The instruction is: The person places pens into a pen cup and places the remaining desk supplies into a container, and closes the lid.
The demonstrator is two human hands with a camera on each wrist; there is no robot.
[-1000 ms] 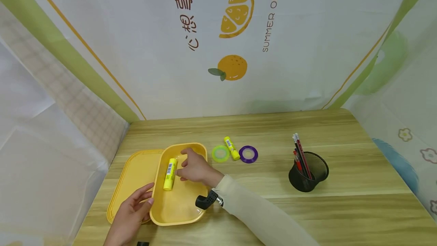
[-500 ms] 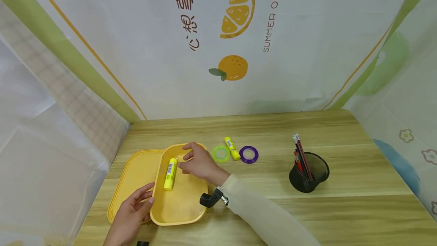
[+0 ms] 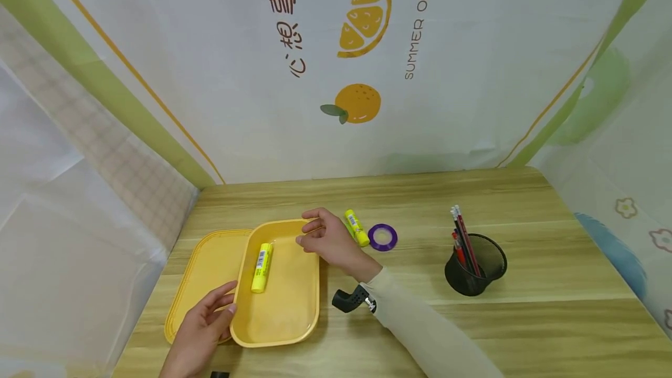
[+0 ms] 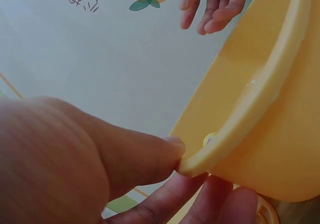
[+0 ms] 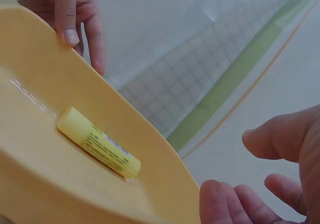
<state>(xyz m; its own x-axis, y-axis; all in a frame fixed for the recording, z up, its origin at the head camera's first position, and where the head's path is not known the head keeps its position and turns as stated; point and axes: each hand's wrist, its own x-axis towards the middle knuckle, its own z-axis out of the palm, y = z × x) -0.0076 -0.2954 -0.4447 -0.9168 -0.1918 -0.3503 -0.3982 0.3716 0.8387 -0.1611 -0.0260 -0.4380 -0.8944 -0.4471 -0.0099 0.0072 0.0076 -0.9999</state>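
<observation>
A yellow plastic box (image 3: 278, 314) stands on the table, with one yellow glue stick (image 3: 261, 267) lying inside along its left side. My left hand (image 3: 206, 321) holds the box's left rim, thumb at the edge and fingers along the outer wall, as the left wrist view shows. Over the box's far right corner hovers my right hand (image 3: 336, 242), its fingers loosely bent and apart. Nothing lies between the right thumb and fingers (image 5: 240, 204) in the right wrist view. Just beyond that hand is a second glue stick (image 3: 357, 228); the green tape roll there is mostly hidden.
A yellow lid (image 3: 202, 279) lies partly under the box's left side. A purple tape roll (image 3: 382, 237) sits right of the second glue stick. Farther right stands a black mesh pen cup (image 3: 472, 279) with several pencils. Printed cloth walls (image 3: 446, 104) enclose the table's back and sides.
My right hand has moved right, from above the inside of the box to its far right corner, covering most of the green tape roll. The left hand and box have not moved.
</observation>
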